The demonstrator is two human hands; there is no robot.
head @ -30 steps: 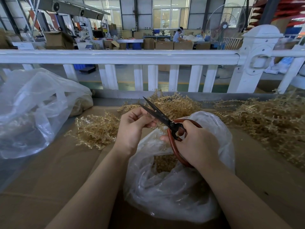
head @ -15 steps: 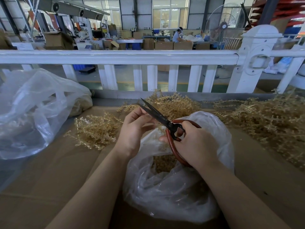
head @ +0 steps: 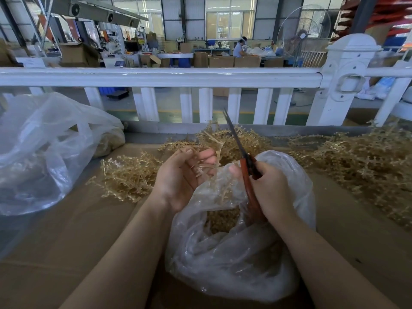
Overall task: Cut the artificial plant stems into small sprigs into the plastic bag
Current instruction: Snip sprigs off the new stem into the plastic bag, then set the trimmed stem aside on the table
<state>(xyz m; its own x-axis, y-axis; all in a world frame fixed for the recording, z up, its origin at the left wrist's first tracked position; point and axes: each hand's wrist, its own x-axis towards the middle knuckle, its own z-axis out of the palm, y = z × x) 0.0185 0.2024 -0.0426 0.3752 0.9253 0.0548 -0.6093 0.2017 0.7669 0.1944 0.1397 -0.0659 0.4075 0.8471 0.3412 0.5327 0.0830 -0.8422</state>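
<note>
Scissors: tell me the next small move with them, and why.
Probably swing the scissors down and open them across the gold stem that the left hand holds over the plastic bag. The blades point up and look closed, clear of the stem, in the right hand. The stem hangs above the bag's mouth, so cut sprigs should drop in.

Single head-worn view, forward and down, close over the cardboard worktop [head: 66,230]

Bare cardboard tabletop [head: 73,237] front-left: open passage. Left blocked by large clear bag [head: 44,152]. Stem piles [head: 365,166] crowd right and rear. White railing [head: 160,76] closes far edge. Plastic bag [head: 240,259] fills centre.
</note>
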